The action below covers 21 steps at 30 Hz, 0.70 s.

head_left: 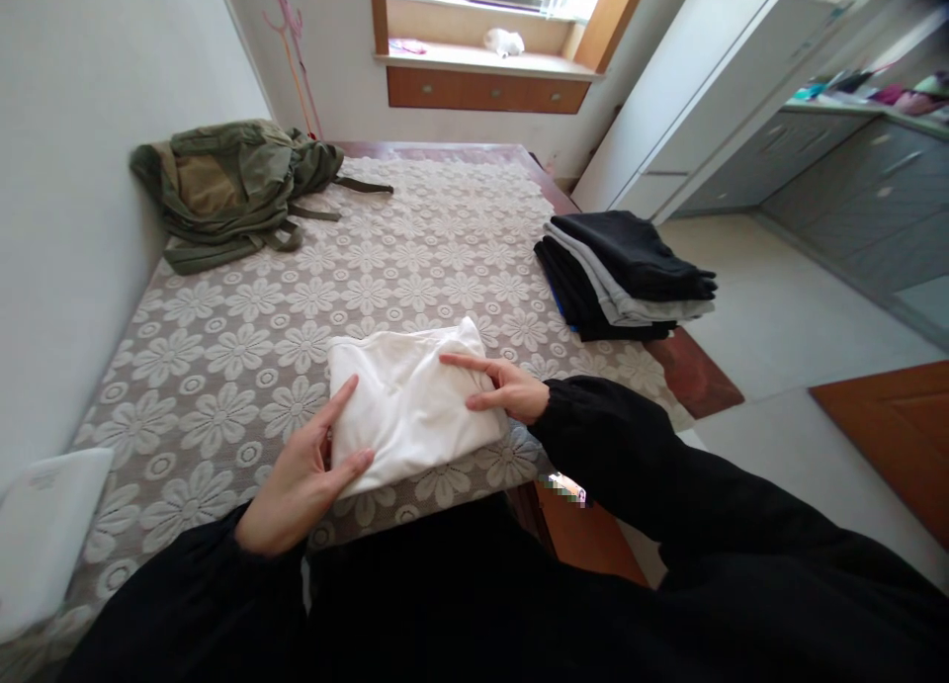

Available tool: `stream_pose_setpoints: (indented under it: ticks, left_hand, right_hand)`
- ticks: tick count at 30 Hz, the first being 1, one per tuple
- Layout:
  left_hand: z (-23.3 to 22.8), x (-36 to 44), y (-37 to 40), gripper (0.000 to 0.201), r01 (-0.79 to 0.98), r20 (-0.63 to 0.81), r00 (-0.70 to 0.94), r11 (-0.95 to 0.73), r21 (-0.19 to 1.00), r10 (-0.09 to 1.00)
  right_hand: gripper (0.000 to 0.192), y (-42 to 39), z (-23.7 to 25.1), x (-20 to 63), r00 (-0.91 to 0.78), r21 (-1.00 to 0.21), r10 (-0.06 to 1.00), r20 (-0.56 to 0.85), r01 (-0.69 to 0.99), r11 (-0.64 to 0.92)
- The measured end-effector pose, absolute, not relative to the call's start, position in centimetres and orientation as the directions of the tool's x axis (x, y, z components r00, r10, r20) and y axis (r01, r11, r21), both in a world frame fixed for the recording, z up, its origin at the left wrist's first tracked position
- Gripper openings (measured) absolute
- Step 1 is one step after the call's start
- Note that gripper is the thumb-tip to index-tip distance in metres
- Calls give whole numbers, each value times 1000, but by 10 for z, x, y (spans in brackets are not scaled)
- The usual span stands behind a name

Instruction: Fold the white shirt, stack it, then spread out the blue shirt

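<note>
Folded white garment [411, 406] lies lower centre of frame, on lace floral tablecloth [244, 337]. Left hand [303, 480] at garment's lower left corner: fingers extended, index along left edge, thumb pressed on top; nothing gripped. Right hand [504, 386] rests flat on garment's right side, index pointing left across cloth, remaining fingers loosely curled; nothing pinched. Stack of dark folded clothes [623, 273] at table's right edge, well apart. Green backpack [229, 184] upper left, against wall. White object [44, 535] lower left edge.
</note>
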<state>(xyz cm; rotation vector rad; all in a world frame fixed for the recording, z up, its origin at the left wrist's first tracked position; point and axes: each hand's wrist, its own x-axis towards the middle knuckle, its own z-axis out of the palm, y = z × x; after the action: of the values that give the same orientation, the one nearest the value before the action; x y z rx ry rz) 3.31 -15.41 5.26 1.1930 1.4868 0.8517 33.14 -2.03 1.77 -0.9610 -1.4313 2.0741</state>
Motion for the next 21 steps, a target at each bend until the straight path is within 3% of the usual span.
stream_pose_setpoints:
  ticks: [4, 9, 12, 15, 18, 21]
  left_hand:
    - [66, 31, -144, 108, 275, -255, 18, 240, 931, 967]
    - [69, 36, -87, 115, 184, -273, 104, 251, 950, 956]
    - [58, 46, -38, 115, 27, -260, 161, 260, 965, 952]
    - [40, 57, -3, 104, -45, -250, 160, 260, 965, 955]
    - [22, 62, 6, 87, -27, -156, 93, 160, 987, 983]
    - [9, 62, 1, 72, -14, -77, 106, 79, 997, 991]
  right_hand:
    - [86, -10, 31, 344, -672, -891, 651, -354, 30, -454]
    - [87, 13, 94, 366, -640, -971, 735, -223, 78, -226]
    - [85, 37, 141, 374, -568, -976, 796, -212, 85, -199]
    - [79, 78, 180, 379, -391, -977, 896, -210, 120, -176]
    - [73, 135, 207, 388, -124, -971, 979, -163, 197, -137]
    - [69, 192, 232, 405, 114, -960, 993, 13, 281, -20]
